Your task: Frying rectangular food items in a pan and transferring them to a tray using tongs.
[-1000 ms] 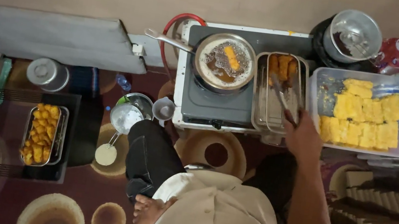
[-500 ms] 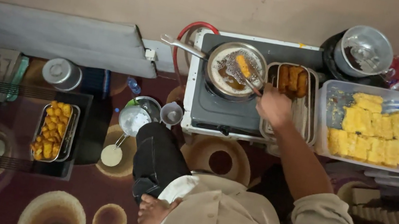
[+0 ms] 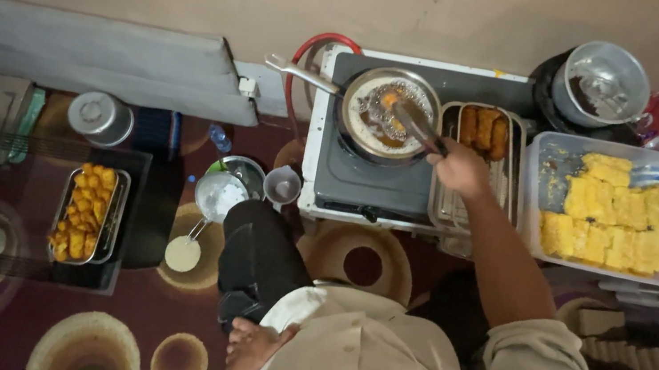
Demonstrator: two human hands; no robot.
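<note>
My right hand (image 3: 461, 167) grips metal tongs (image 3: 415, 124) whose tips reach into the frying pan (image 3: 390, 113) on the white stove (image 3: 366, 184). The tongs touch an orange piece of food (image 3: 389, 101) in bubbling oil. Just right of the pan stands a metal tray (image 3: 478, 162) with a few browned fried pieces (image 3: 484, 127). Further right, a clear plastic tub (image 3: 612, 212) holds several yellow breaded squares. My left hand is out of sight, hidden below my beige shirt.
A dark pot with a glass lid (image 3: 602, 84) stands at the back right. On the patterned rug to the left are a steel tray of fried pieces (image 3: 85, 212), a lidded tin (image 3: 99, 118), a bowl (image 3: 221, 193) and a small cup (image 3: 283, 184).
My right hand moved left from the metal tray to the frying pan, and the tongs now dip into the oil. The view shifted slightly.
</note>
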